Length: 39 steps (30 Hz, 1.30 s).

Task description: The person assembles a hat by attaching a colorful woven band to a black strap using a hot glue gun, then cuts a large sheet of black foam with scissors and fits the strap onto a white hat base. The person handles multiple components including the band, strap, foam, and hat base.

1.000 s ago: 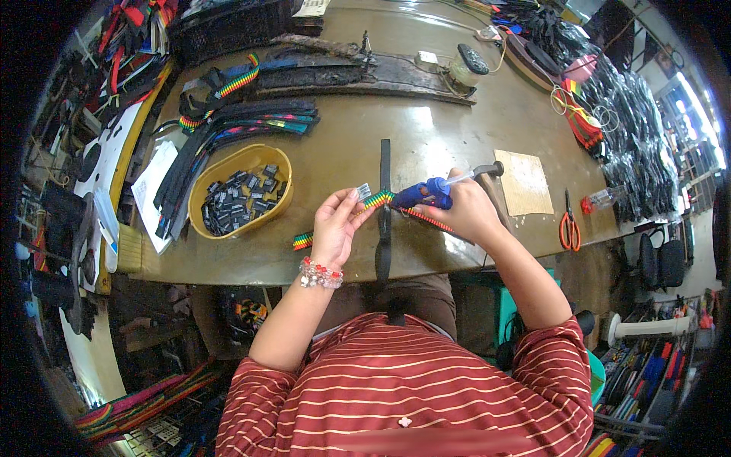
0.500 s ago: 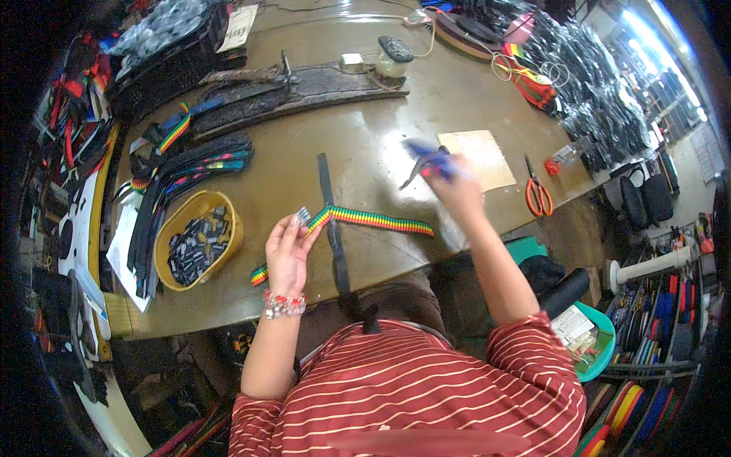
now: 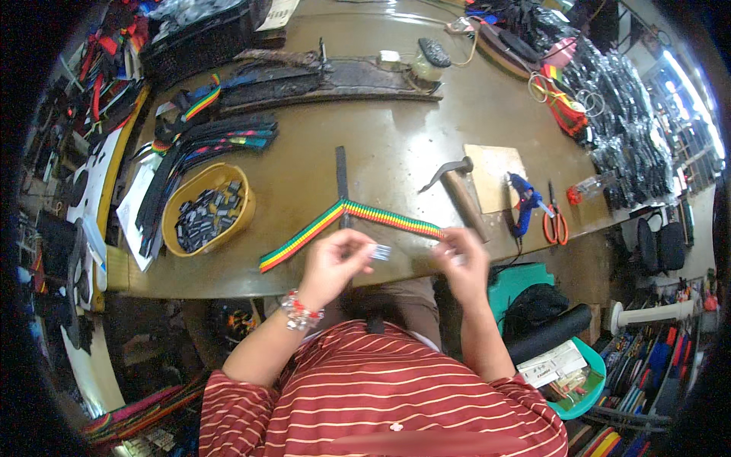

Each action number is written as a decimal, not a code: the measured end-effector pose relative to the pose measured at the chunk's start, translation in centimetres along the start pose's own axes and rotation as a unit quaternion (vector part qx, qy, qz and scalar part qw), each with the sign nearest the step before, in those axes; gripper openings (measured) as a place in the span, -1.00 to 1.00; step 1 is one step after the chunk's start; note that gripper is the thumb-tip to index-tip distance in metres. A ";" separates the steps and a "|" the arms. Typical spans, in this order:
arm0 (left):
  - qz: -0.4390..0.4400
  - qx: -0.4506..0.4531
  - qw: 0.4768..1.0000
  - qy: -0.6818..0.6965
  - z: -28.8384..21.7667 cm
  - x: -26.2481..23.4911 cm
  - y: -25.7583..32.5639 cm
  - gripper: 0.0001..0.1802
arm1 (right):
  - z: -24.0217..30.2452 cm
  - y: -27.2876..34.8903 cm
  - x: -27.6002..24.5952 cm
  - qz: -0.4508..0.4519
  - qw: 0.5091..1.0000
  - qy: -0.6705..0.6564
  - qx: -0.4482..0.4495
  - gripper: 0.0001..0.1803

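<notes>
My left hand (image 3: 335,260) is closed, pinching a small silver metal clip (image 3: 381,252) between thumb and fingertips just above the table's near edge. My right hand (image 3: 466,263) is at the right end of a green, yellow and red striped strap (image 3: 392,215). Its fingers are curled and smeared by motion, so I cannot tell whether they grip it. The striped strap lies bent in a shallow peak across a black strap (image 3: 342,174). Beyond my right hand are a hammer (image 3: 461,196) with a wooden handle and a blue glue gun (image 3: 524,204).
A yellow tub (image 3: 249,217) of small dark metal clips stands left, beside stacked black straps (image 3: 171,171). Orange-handled scissors (image 3: 556,227) and a tan board (image 3: 496,174) lie right. A dark wooden plank (image 3: 358,95) and a plastic-wrapped pile (image 3: 628,145) are farther back.
My right hand has put the blue glue gun down beside the tan board and come back to the striped strap's end. My left hand has moved right and nearer with the clip; the strap's left part lies straighter.
</notes>
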<state>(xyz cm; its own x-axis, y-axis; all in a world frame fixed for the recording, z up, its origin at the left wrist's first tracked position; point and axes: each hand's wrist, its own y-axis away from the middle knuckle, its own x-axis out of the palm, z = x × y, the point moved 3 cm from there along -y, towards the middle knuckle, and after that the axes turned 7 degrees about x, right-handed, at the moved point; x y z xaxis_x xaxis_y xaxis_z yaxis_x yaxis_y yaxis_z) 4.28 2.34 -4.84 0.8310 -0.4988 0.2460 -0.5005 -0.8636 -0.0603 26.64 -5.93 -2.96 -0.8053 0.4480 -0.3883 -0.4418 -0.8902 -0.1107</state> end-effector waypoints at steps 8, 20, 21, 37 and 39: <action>0.033 -0.053 0.990 -0.130 -1.5 -1.6 -0.4 -0.85 | 3.5 -3.2 8.5 0.310 0.944 -0.020 0.116 -0.79; 0.049 0.144 0.818 -0.555 -0.6 -5.4 -4.3 -0.80 | 1.3 -11.6 14.0 0.312 0.928 0.201 0.042 -0.71; 0.056 0.141 0.814 -0.561 -0.6 -5.5 -4.4 -0.79 | 1.5 -11.5 14.0 0.308 0.926 0.217 0.032 -0.71; 0.105 0.224 0.775 -0.581 -1.5 -4.9 -4.6 -0.73 | 0.7 -5.9 11.7 0.181 0.877 0.237 -0.377 -0.70; 0.139 0.246 0.739 -0.611 -1.6 -4.3 -4.2 -0.70 | 0.2 -5.9 11.8 0.181 0.874 0.241 -0.380 -0.69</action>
<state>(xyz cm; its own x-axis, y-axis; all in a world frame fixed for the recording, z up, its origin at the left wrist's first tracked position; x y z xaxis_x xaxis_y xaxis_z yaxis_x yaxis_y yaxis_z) 2.46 8.27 -4.13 0.4618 -0.0949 -0.8819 -0.7941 -0.4871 -0.3634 19.72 4.63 -6.69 -0.4972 0.2016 -0.8439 0.3457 -0.8460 -0.4058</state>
